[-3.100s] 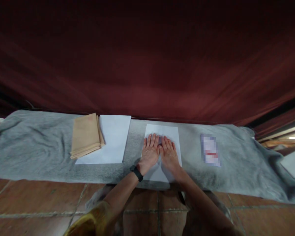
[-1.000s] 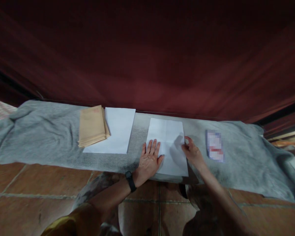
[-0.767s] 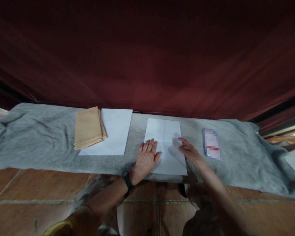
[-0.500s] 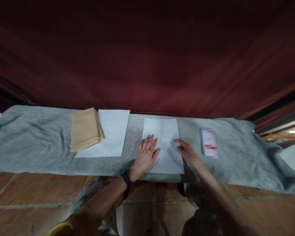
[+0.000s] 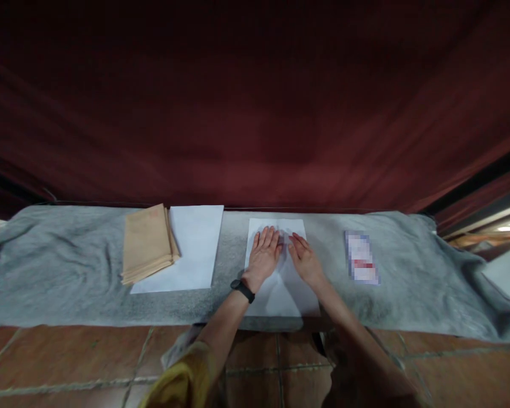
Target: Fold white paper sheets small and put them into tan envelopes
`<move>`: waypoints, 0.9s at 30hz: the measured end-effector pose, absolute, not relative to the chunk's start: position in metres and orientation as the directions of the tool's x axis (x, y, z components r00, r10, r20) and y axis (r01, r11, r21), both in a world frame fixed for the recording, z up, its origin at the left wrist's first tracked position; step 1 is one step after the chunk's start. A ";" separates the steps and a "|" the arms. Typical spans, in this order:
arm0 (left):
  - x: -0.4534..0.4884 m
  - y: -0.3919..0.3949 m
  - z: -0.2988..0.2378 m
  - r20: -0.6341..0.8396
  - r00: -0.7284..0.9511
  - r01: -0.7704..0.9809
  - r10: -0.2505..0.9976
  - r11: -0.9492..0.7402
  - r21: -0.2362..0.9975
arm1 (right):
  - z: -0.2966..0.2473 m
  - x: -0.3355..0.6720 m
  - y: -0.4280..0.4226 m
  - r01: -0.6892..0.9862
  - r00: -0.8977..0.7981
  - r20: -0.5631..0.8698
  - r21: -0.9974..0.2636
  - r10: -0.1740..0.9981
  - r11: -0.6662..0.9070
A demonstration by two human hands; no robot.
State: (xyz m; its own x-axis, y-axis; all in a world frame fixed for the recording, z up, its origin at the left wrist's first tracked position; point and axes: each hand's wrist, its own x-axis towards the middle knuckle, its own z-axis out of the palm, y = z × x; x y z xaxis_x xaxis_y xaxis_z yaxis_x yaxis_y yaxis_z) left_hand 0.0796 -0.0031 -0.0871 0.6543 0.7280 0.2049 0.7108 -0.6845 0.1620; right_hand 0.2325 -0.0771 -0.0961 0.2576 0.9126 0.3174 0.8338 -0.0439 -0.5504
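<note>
A white sheet of paper [image 5: 295,303] lies in front of me on a grey cloth. Its surface bulges in slanted facets around the middle. My left hand [image 5: 263,258] rests flat on its left half, fingers stretched out, a dark watch on the wrist. My right hand [image 5: 305,260] is at the centre of the sheet, close to the left fingertips, with thumb and fingers drawn together on the raised paper; the exact grip is partly hidden.
Brown envelopes [image 5: 147,243] lie stacked at the left, overlapping a pile of white paper [image 5: 198,249]. A blurred, pale packet with a red band [image 5: 362,258] lies at the right. Grey cloth [image 5: 85,266] covers the long surface. Behind it hangs a dark red curtain [image 5: 255,124].
My right hand has moved left from the sheet's right edge to its centre. My left hand has slid slightly right and stays flat. The paper's middle is now bulged. The view has tilted up slightly.
</note>
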 end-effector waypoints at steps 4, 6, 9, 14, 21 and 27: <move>0.088 0.005 -0.096 0.187 0.631 0.739 0.753 -0.657 0.151 | -0.104 0.214 -0.061 0.873 0.213 0.279 -0.485 0.936 -0.054; 0.088 0.007 -0.100 0.181 0.609 0.758 0.772 -0.634 0.153 | -0.105 0.211 -0.057 0.899 0.212 0.247 -0.430 0.946 -0.089; 0.086 0.012 -0.102 0.185 0.595 0.766 0.782 -0.621 0.164 | -0.104 0.210 -0.047 0.924 0.216 0.224 -0.362 0.950 -0.124; 0.081 0.020 -0.103 0.172 0.595 0.769 0.785 -0.618 0.161 | -0.100 0.209 -0.020 0.953 0.139 0.197 -0.293 0.971 -0.077; 0.070 0.031 -0.109 0.205 0.513 0.821 0.833 -0.546 0.164 | -0.111 0.224 -0.013 0.947 0.266 0.265 -0.252 0.927 -0.200; 0.049 0.042 -0.111 0.238 0.467 0.842 0.852 -0.511 0.175 | -0.122 0.256 -0.033 0.913 0.390 0.334 -0.265 0.858 -0.311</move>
